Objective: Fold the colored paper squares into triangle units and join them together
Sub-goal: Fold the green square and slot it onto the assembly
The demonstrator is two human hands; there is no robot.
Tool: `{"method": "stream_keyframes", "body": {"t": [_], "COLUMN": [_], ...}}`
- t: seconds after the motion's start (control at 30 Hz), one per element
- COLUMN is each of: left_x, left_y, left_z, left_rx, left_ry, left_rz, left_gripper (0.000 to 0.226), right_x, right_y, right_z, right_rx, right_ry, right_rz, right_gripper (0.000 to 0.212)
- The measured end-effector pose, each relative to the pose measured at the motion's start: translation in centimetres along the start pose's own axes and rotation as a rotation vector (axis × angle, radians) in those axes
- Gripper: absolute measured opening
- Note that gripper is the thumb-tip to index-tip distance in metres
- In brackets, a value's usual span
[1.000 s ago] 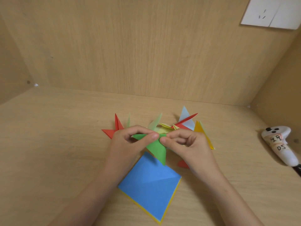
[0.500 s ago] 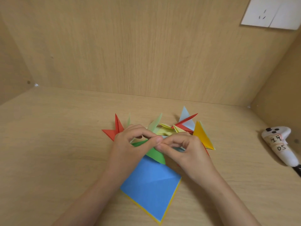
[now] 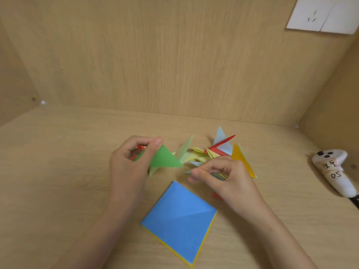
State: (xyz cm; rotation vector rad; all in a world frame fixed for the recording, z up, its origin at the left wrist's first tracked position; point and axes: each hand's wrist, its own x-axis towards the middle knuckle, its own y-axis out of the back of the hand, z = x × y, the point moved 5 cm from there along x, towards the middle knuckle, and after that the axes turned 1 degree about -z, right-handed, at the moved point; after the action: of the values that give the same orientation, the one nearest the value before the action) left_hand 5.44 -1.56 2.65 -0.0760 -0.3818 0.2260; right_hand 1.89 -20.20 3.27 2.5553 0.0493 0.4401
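Your left hand (image 3: pixel 130 167) pinches the green triangle unit (image 3: pixel 165 158). Your right hand (image 3: pixel 229 181) curls over the folded pile (image 3: pixel 202 154); whether it grips anything, I cannot tell.

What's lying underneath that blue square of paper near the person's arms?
A yellow sheet: only its thin edge shows along the two near sides of the blue square. The blue paper covers the rest, so whether more sheets lie beneath cannot be seen.

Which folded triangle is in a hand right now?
The green triangle, pinched by the left hand, apart from the pile of other colours on the table.
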Motion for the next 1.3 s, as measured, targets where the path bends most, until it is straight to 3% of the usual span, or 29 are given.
{"method": "stream_keyframes", "body": {"t": [0.2, 0.33, 0.47, 0.57, 0.63, 0.73, 0.9, 1.1, 1.3], "left_x": [-1.3, -1.5, -1.5, -1.4, -1.3, -1.6, -1.7, -1.7, -1.1], "left_y": [-1.9, -2.7, -3.1, -3.0, -2.7, -2.7, -2.5, -2.7, -2.4], "left_z": [-0.1, -0.6, -0.5, -1.5, -2.7, -3.7, -4.1, -4.1, -3.6], "left_rx": [0.025, -0.007, -0.049, 0.075, 0.295, 0.540, 0.608, 0.413, 0.323], "left_ry": [0.038, 0.066, 0.127, 0.158, 0.141, 0.120, 0.177, 0.257, 0.212], "left_rz": [-0.160, -0.275, -0.316, -0.345, -0.386, -0.491, -0.659, -0.665, -0.541], "left_gripper": [0.011, 0.010, 0.012, 0.006, 0.011, 0.032, 0.050, 0.046, 0.035], "right_x": [0.1, 0.0, 0.4, 0.6, 0.7, 0.7, 0.6, 0.5, 0.5], "right_y": [0.1, -0.9, -0.1, 1.9, 2.4, 1.9, 1.4, 1.3, 1.5], "right_z": [-0.3, -0.5, 0.0, 1.4, 2.4, 2.9, 2.6, 3.0, 2.0], "right_rx": [0.192, 0.127, 0.066, 0.089, 0.027, -0.139, -0.422, -0.533, -0.403], "right_ry": [0.016, 0.053, 0.120, 0.071, -0.004, -0.041, -0.049, -0.057, 0.046], "right_rz": [0.109, 0.040, 0.164, 0.344, 0.396, 0.383, 0.343, 0.345, 0.399], "right_gripper": [0.011, 0.026, 0.023, 0.024, 0.020, 0.016, 0.017, 0.014, 0.018]}}
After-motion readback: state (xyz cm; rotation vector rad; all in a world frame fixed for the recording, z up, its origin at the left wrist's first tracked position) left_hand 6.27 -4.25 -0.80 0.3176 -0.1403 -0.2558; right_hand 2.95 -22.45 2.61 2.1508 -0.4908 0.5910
